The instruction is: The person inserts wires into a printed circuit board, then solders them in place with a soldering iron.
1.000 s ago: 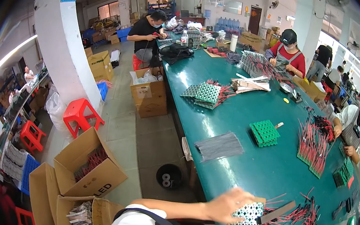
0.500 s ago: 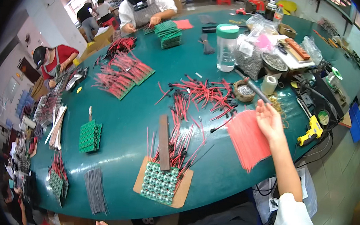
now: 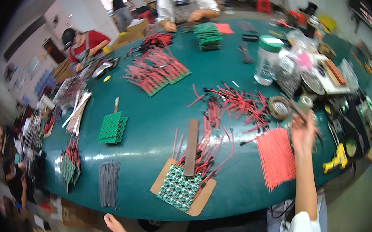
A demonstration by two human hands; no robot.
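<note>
At the right, my right hand (image 3: 303, 135) has its fingers closed round a dark rod-shaped tool (image 3: 297, 110) that looks like a soldering iron; motion smears it. A fan of red wires (image 3: 276, 158) lies beside my right wrist. My left hand (image 3: 114, 223) hangs just off the near table edge, its fingers curled, nothing visible in them. In front of me, a green circuit board panel (image 3: 179, 188) rests on a brown backing board (image 3: 205, 196). A brown bar (image 3: 191, 148) lies over its far edge, among red wires. Grey wires (image 3: 108, 184) form a bundle near my left hand.
A clear jar with a green lid (image 3: 267, 63), a small round bowl (image 3: 280, 108) and a yellow glue gun (image 3: 336, 159) are on the right. Loose red wires (image 3: 236, 104) cover mid-table. Wired panels (image 3: 156, 73) and green panels (image 3: 113, 128) lie left. Two people work across the table.
My right hand has gone from open, palm up, to closed round the rod-shaped tool. My left hand's fingers have curled in. The view has swung left, shifting everything rightward.
</note>
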